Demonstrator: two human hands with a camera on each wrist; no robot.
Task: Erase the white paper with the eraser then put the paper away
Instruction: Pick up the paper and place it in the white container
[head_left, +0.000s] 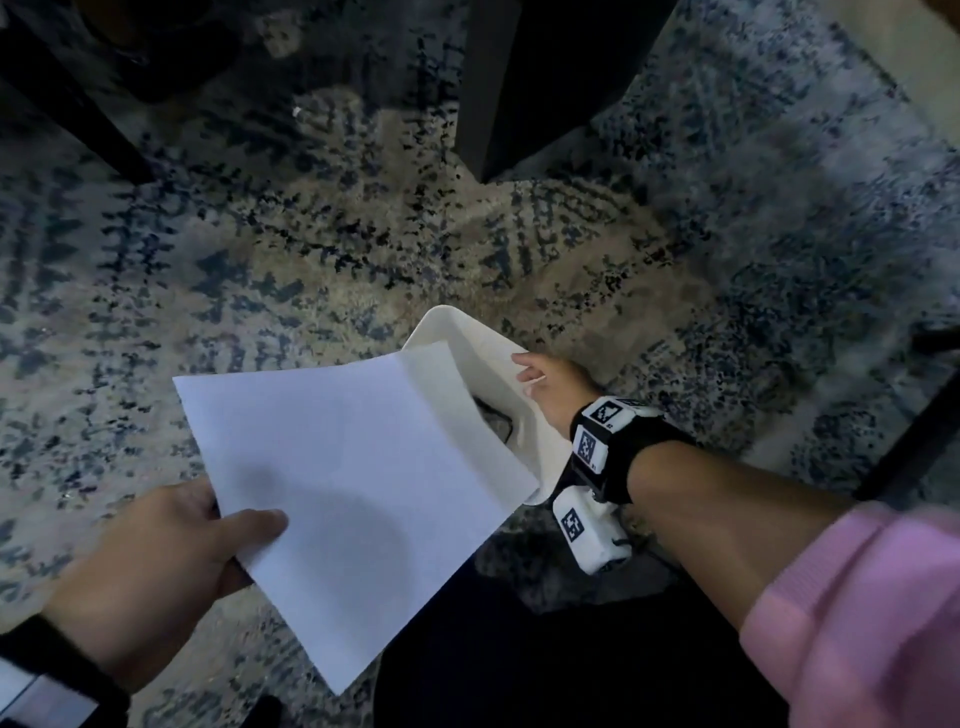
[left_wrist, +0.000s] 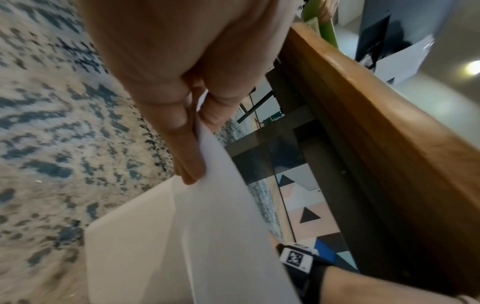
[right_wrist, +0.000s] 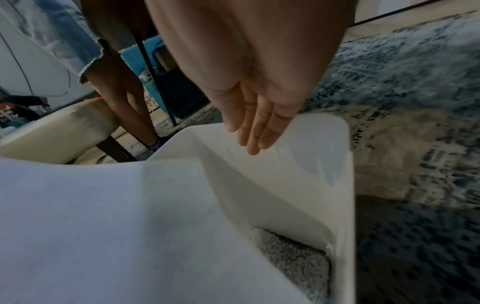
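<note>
- White paper (head_left: 353, 478) is held at its near left corner by the left hand (head_left: 156, 566), with the thumb lying on top of the sheet and the other fingers underneath it.
- In the left wrist view the sheet (left_wrist: 221, 216) is seen pinched between the thumb and the fingers (left_wrist: 187, 144) of that hand (left_wrist: 168, 61).
- The far right edge of the paper is laid over the open mouth of a white plastic bin (head_left: 467, 332), which stands on a patterned blue and beige rug (head_left: 363, 234).
- In the right wrist view the sheet (right_wrist: 116, 226) is seen sloping down into the bin (right_wrist: 324, 154), and the rug shows through a cut-out handle (right_wrist: 293, 259) in the bin's wall.
- The right hand (head_left: 550, 389) is placed at the bin's right rim; its fingers (right_wrist: 259, 127) are straight and pressed together, touching the inside of the wall, and nothing is gripped by them.
- A black strap with white marker blocks (head_left: 602, 431) is worn on the right wrist, and a pink sleeve (head_left: 857, 623) is pushed up the forearm.
- A wooden counter edge (left_wrist: 376, 123) is visible in the left wrist view, above and beside the paper.
- Dark furniture legs (head_left: 493, 88) stand on the rug beyond the bin.
</note>
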